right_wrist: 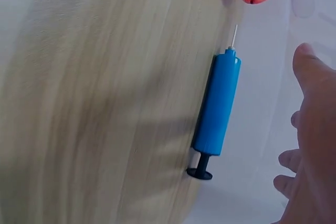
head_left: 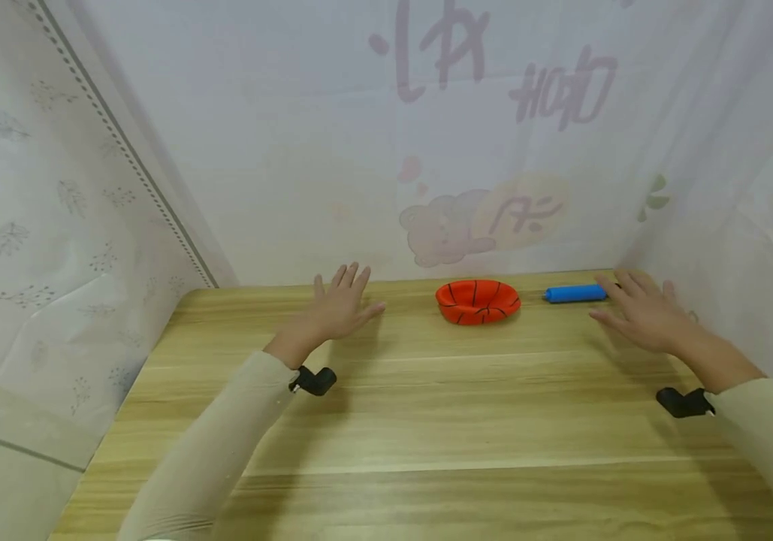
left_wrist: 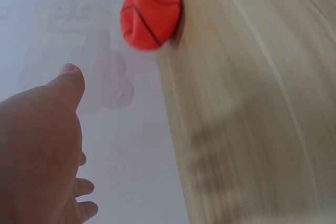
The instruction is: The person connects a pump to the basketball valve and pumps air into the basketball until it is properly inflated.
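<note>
A deflated red-orange toy basketball with black lines lies near the table's back edge, its top caved in. To its right is a blue hand pump; the right wrist view shows its thin needle toward the ball and its black handle. My left hand hovers over the table left of the ball, fingers spread, holding nothing. My right hand is held with straight fingers by the pump's handle end, overlapping it in the head view; the right wrist view shows the hand apart from the pump.
The wood-grain table runs back to a pale printed curtain. More curtain hangs along the left and right sides. Black wrist mounts stick out from both sleeves.
</note>
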### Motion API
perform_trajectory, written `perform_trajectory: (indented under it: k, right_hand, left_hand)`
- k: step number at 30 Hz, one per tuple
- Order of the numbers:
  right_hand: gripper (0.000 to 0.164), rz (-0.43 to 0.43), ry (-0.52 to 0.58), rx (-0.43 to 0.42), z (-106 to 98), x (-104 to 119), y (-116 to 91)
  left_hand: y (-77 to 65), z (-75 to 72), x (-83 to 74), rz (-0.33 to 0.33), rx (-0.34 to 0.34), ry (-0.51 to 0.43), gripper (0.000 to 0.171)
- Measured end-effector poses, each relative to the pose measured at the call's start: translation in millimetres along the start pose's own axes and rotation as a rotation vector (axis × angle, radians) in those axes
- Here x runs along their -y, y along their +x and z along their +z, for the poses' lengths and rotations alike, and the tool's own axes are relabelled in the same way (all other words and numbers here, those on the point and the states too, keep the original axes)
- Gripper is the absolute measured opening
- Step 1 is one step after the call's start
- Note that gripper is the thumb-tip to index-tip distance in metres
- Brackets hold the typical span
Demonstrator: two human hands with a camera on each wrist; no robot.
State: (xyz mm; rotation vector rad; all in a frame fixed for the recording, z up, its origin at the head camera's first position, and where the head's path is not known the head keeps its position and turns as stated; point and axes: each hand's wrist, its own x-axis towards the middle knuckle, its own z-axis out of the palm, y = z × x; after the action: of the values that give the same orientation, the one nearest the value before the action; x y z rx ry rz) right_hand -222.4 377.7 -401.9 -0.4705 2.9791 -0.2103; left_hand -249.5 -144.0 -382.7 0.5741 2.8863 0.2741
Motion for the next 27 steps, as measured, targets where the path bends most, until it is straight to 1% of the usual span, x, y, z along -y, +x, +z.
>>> perform_trajectory:
  k: [2,5,7,9,13,17,19,21,24,27]
  right_hand:
    - [0.079,-0.017,-0.017,0.004,1.3,2.2,9.4]
    - [0.076,-0.039,-0.006,0.020,3.8,4.9,24.7]
    - [0.076,-0.052,-0.001,0.030,5.4,7.1,35.2]
    - [0.076,-0.045,0.020,0.053,6.1,9.0,44.8]
    - [0.076,-0.020,0.021,0.089,8.5,11.6,58.7]
    - [0.073,0.009,0.036,0.112,13.8,12.8,67.5]
    - [0.072,0.019,0.051,0.113,18.0,12.0,70.6]
    - [0.070,0.019,0.064,0.104,23.1,11.2,72.6]
    - [0.066,0.002,0.067,0.076,34.2,9.6,76.0]
    - [0.061,-0.022,0.057,0.057,44.8,9.8,79.4]
  left_hand:
    - [13.3,2.0,-11.5,0.023,0.009,0.002,0.084]
    - [31.5,4.3,-30.7,0.059,0.010,0.012,0.084]
    - [42.0,4.6,-44.6,0.078,0.007,-0.001,0.083]
    - [52.0,4.3,-59.2,0.095,0.003,-0.019,0.083]
    - [72.3,5.8,-87.9,0.122,-0.015,-0.039,0.081]
    - [89.4,9.7,-113.0,0.139,-0.039,0.001,0.082]
    - [97.2,14.4,-123.2,0.149,-0.055,0.032,0.084]
    - [103.6,20.0,-132.5,0.155,-0.057,0.064,0.087]
    - [111.3,29.3,-143.2,0.150,-0.033,0.099,0.090]
    - [115.9,39.3,-148.9,0.125,-0.010,0.136,0.092]
